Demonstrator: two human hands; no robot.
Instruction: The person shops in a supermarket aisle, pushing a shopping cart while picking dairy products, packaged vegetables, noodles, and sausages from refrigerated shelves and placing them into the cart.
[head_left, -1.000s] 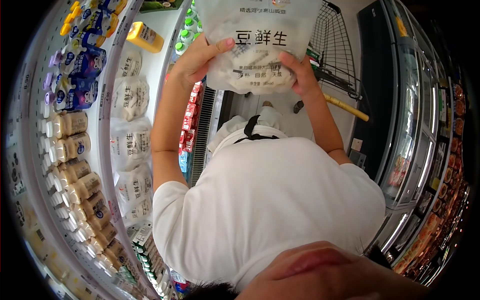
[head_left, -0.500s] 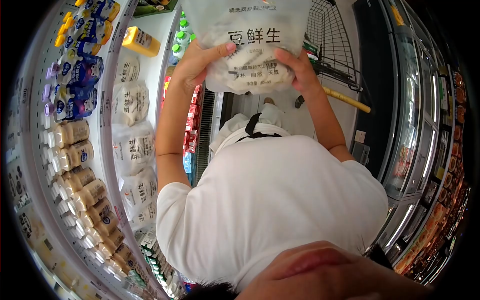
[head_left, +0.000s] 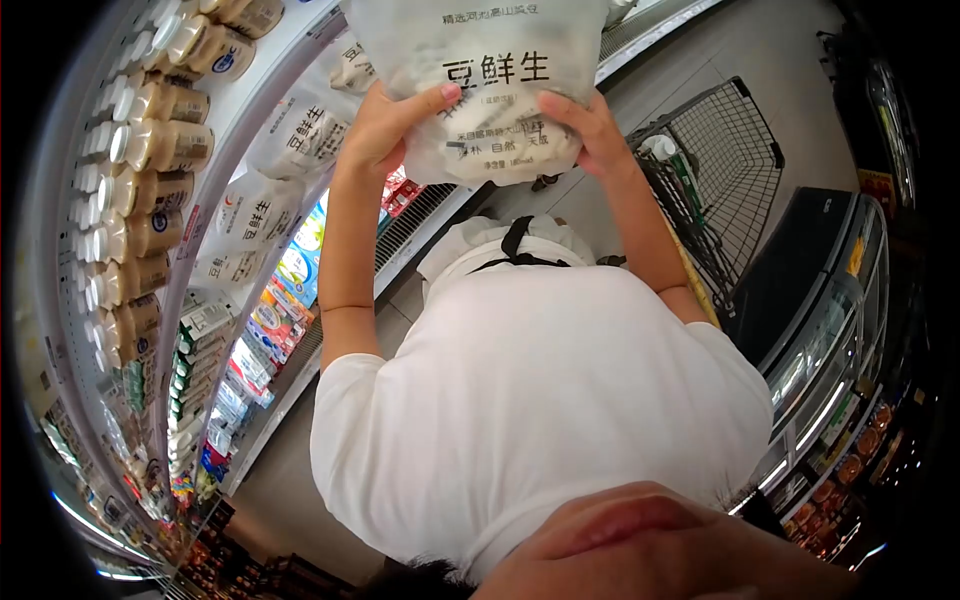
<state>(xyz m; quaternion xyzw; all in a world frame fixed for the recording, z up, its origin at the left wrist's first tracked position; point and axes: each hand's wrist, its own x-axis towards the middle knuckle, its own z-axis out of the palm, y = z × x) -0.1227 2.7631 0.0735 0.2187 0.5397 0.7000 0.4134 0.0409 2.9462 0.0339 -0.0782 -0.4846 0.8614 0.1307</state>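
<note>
The upper edge of the translucent bag (head_left: pixel 500 125) runs out of the frame at the top, so its closure cannot be seen, and the pale, lumpy contents show through the film too cloudily to tell single pieces apart. Its large dark characters are legible, but some of the smaller print is blurred or creased. The bag is held up in front of the person, between the left hand (head_left: pixel 382 128) and the right hand (head_left: pixel 602 140), with its printed face toward the camera. Both hands grip it by the sides: each thumb lies flat on the front, pointing inward, the tips apart and just below the row of large characters, while the other fingers are mostly hidden behind the bag, so how far they curl cannot be told. The bag's rounded bottom edge hangs lower than the thumbs and hides part of the floor. Left of the left forearm, similar bags (head_left: pixel 255 215) lie on a shelf, the uppermost partly covered by the held one, beside white-capped bottles (head_left: pixel 165 145). Beyond the right forearm stands a wire cart (head_left: pixel 735 165); the whitish item (head_left: pixel 660 148) seen at it is hard to make out.
</note>
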